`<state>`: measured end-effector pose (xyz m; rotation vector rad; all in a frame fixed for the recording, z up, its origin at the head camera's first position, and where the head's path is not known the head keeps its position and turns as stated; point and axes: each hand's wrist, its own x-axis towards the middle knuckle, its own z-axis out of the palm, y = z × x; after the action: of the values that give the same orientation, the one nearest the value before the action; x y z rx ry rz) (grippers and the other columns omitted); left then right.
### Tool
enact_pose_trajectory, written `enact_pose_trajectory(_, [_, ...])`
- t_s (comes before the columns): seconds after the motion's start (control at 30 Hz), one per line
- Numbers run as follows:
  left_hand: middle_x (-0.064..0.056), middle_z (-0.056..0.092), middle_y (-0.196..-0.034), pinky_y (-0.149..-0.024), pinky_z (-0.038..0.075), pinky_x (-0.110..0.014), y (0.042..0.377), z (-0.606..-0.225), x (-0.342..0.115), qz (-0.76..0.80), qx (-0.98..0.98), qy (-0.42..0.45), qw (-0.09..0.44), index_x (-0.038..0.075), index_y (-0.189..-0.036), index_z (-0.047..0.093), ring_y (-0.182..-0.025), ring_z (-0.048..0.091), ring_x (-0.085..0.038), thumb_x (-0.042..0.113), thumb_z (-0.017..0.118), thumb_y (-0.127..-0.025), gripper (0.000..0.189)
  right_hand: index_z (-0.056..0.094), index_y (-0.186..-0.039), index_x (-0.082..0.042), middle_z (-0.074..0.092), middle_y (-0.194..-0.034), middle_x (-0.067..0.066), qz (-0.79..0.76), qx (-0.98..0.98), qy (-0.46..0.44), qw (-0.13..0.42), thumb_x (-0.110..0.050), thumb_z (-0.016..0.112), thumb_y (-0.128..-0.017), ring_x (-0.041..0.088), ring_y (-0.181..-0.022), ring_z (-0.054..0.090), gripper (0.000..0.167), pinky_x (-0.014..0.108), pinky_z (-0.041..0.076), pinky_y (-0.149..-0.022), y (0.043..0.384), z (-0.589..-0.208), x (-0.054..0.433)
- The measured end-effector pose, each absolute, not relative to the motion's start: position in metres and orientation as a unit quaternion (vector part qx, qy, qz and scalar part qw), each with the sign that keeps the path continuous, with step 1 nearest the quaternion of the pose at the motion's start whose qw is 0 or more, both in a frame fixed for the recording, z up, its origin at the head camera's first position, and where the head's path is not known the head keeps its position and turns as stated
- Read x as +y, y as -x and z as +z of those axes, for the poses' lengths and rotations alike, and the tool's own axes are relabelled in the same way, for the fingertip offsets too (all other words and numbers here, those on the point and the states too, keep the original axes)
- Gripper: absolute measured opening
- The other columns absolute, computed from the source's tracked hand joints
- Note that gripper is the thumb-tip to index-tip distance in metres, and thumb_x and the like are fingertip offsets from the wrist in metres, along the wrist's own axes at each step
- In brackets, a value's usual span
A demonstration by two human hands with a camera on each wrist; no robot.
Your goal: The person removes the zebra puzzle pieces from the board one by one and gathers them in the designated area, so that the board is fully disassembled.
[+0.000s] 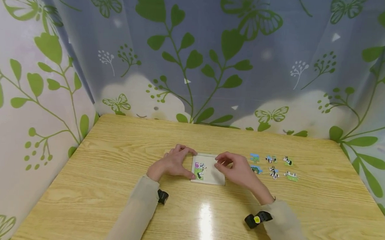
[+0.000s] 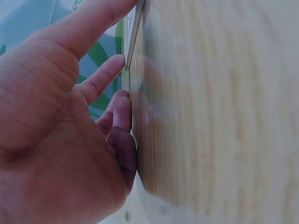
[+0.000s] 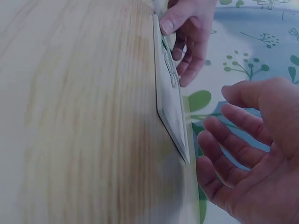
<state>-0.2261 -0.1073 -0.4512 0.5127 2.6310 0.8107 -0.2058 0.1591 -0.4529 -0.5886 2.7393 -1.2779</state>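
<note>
A small white puzzle tray (image 1: 209, 158) lies on the table, with picture pieces (image 1: 199, 171) in green, pink, black and white at its left end. My left hand (image 1: 174, 162) holds the tray's left end between thumb and index finger, one at each corner; its other fingers curl loosely beside it in the left wrist view. My right hand (image 1: 237, 169) hovers at the tray's right end. In the right wrist view, its fingers (image 3: 236, 144) are loosely bent and apart, with nothing between them. The tray (image 3: 170, 98) shows there edge-on.
Several loose jigsaw pieces (image 1: 273, 172) lie in two rows to the right of my right hand. The wooden table (image 1: 111, 202) meets a leaf-patterned curtain (image 1: 194, 80) at its back and sides. Black straps with small devices (image 1: 252, 220) sit on both wrists.
</note>
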Motion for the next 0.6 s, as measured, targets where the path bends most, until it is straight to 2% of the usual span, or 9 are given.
enact_pose_trajectory(0.37, [-0.012,0.034,-0.157,-0.115,0.03,-0.061,0.226,-0.452,-0.109,0.289,0.924,-0.182,0.172,0.028,-0.145,0.052,-0.137,0.04,-0.037,0.043,0.087,-0.079,0.077,0.073,-0.11,-0.008,0.074,-0.099,0.004,-0.398,0.89,0.214,0.052,-0.02,0.072,-0.095,0.015,-0.089,0.067,0.019,0.029,0.056,-0.079,0.215,-0.46,0.137])
enact_pose_trajectory(0.6, [-0.012,0.034,-0.156,-0.115,0.031,-0.061,0.227,-0.452,-0.109,0.29,0.923,-0.184,0.175,0.027,-0.146,0.052,-0.136,0.041,-0.037,0.043,0.087,-0.079,0.077,0.076,-0.108,-0.009,0.071,-0.101,0.006,-0.36,0.906,0.21,0.076,-0.018,0.075,-0.092,0.015,-0.091,0.063,0.019,0.034,0.053,-0.082,0.221,-0.462,0.129])
